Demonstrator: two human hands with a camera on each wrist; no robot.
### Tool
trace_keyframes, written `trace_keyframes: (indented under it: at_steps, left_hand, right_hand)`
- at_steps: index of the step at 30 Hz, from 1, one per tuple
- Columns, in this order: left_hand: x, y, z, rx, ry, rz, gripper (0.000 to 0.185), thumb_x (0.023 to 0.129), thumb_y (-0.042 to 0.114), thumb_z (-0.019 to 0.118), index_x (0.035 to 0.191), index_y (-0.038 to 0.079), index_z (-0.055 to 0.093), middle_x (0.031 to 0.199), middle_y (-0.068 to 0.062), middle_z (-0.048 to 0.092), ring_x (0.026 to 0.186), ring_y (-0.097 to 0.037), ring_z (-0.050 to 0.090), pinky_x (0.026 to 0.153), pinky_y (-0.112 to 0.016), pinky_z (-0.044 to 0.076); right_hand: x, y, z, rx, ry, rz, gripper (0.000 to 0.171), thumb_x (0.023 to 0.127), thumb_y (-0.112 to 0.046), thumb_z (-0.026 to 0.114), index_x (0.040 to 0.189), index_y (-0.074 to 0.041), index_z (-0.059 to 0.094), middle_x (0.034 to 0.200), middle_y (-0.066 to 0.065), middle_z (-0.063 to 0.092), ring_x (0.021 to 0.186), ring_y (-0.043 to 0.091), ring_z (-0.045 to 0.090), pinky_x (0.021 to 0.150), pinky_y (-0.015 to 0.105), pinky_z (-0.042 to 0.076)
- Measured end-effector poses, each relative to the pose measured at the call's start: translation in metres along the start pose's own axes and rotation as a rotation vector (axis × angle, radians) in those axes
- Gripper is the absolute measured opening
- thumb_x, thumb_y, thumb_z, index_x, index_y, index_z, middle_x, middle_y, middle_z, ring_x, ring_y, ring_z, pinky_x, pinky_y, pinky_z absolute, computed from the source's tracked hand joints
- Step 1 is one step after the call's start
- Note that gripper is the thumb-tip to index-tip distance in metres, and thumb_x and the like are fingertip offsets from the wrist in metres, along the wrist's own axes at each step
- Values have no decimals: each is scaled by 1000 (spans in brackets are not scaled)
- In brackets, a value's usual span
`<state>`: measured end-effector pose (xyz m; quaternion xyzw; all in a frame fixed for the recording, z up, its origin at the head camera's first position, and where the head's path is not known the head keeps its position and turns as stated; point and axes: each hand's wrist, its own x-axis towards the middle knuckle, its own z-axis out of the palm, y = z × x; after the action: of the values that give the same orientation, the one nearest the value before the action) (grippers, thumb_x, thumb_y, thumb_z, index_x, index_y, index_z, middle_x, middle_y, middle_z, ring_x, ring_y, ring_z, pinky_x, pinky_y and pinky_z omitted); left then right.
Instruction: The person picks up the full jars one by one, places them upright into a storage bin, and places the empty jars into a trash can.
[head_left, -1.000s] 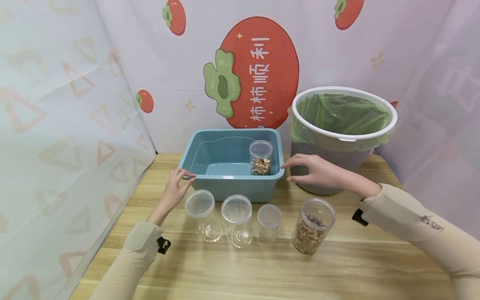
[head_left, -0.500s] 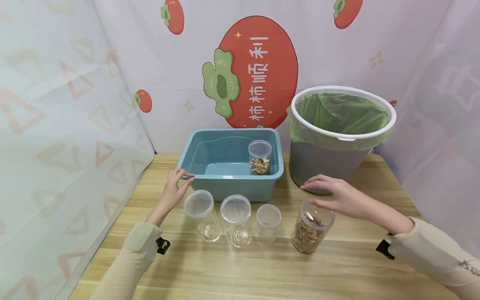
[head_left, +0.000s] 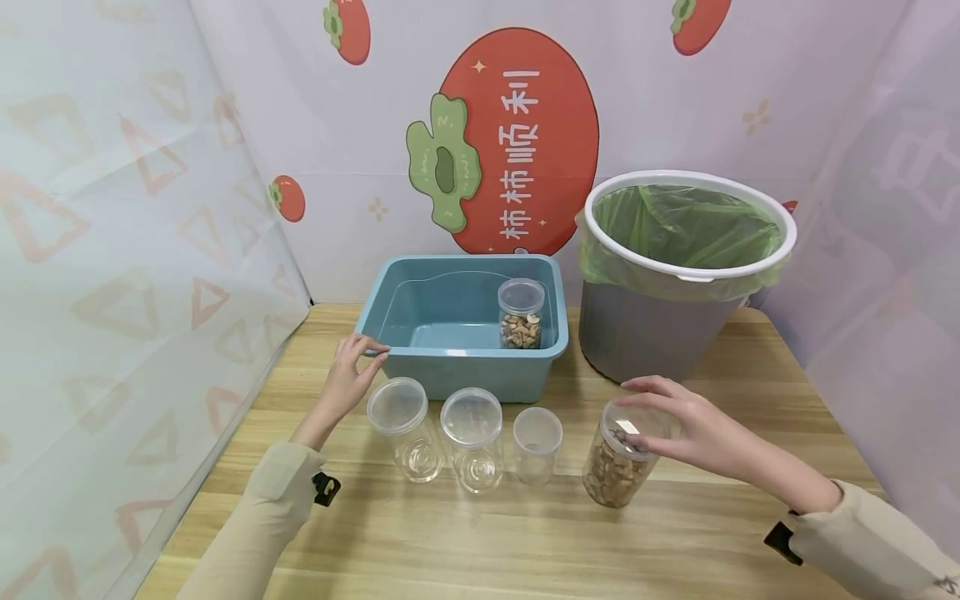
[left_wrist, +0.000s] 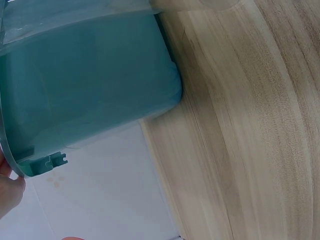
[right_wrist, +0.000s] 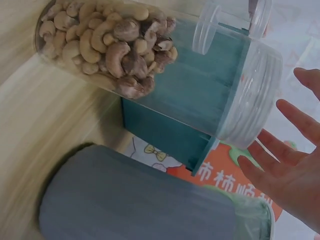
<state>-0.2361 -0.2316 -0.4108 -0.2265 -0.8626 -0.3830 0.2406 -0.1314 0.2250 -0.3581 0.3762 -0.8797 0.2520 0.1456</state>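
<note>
My left hand pinches the front left rim of a blue plastic tub; the left wrist view shows finger and thumb at the tub's rim. Over at the right, my right hand hovers with spread fingers at the lid of a clear jar of cashews. In the right wrist view the fingers are around the edge of that jar's lid, and whether they touch it is hard to tell. A smaller jar of cashews stands inside the tub, at its right.
Two tall clear lidded jars and a small clear jar stand in a row before the tub. A grey bin with a green liner is behind my right hand. Patterned cloth backs the wooden table.
My right hand has left the tub's right side and moved right and toward me, down to the lid of the larger cashew jar. The left hand stays on the tub's rim.
</note>
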Motion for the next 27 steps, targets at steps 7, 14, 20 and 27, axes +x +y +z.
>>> trace_keyframes:
  at_steps: [7,14,20,27]
  left_hand:
    - [1,1,0,0,2,5,9,78,-3,62,86,0,62,87,-14,52,86,-27,41,73,-37,31]
    - [-1,0,1,9,14,14,10,77,-4,63,86,0,61,87,-14,53,87,-28,41,74,-36,30]
    - [-2,0,0,6,2,6,8,80,-1,61,87,2,61,89,-13,52,89,-27,41,76,-39,31]
    - [-2,-1,1,9,-8,-1,8,80,-1,61,88,2,61,89,-13,52,89,-28,41,76,-40,31]
  right_hand:
    - [-7,-1,10,-6,24,-17,55,66,-22,77,116,-15,56,120,8,48,108,22,44,90,10,26]
    - [-12,0,19,-17,37,-15,58,65,-24,78,117,-15,55,124,6,45,111,21,42,88,16,32]
    - [-15,5,26,6,36,-36,60,65,-23,78,118,-12,53,125,7,43,115,21,39,95,10,22]
    - [-14,7,29,47,104,-98,53,73,-34,71,116,-8,55,118,9,47,111,22,42,94,10,24]
